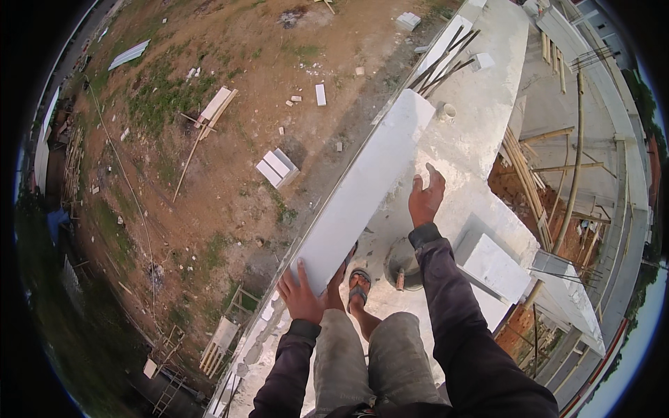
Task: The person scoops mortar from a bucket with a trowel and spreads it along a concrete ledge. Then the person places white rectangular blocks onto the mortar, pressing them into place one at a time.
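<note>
A row of smooth white lightweight concrete blocks (369,184) runs along the edge of a raised slab. My left hand (302,294) lies against the near end of the row, its fingers apart and touching the block. My right hand (426,197) is raised to the right of the row, thumb and fingers apart, with nothing in it. Near my sandalled foot (359,282) sits a round, dark mortar container (411,261), and a tool with a brownish handle (400,280) rests in it. Grey mortar (244,359) marks the slab edge beside my left forearm.
Left of the edge the level drops to bare earth with stacked blocks (277,168) and planks (209,115). More white blocks (495,266) stand on the slab at my right. Steel bars (446,61) and a small cup-like container (447,111) lie ahead. Beyond is an opening with bamboo poles (526,174).
</note>
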The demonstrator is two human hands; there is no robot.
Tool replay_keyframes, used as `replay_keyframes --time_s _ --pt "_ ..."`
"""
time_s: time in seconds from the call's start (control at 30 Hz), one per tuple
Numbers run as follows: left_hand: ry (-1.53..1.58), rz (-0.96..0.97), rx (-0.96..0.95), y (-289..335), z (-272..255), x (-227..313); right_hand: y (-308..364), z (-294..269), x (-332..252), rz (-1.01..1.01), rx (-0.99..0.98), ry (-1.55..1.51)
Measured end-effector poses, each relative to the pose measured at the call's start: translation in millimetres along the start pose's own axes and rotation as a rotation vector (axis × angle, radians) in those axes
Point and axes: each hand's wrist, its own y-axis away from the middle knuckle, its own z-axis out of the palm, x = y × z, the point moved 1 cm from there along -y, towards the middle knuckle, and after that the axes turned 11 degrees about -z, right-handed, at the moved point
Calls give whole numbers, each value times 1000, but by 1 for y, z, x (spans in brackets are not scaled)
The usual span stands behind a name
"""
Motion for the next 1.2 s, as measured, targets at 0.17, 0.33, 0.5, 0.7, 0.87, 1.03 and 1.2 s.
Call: replay_keyframes --time_s 0.17,0.33,0.5,0.7,0.87,1.03,1.2 --pt "-52 87 11 1 4 -11 72 10 -24 79 -60 -189" --pt "-125 157 39 -3 1 -15 83 10 -60 168 -64 -314" --pt "-136 143 10 -11 5 -11 63 18 -123 344 -259 -40" --pt "-175 194 41 -16 6 -17 58 41 -159 435 -273 88" --pt "-92 195 25 -20 10 -21 59 48 -155 401 -213 82" --pt "-55 227 42 -22 12 -25 62 54 -152 378 -196 103" --pt "-40 184 -27 -23 10 -25 64 59 -150 363 -185 137"
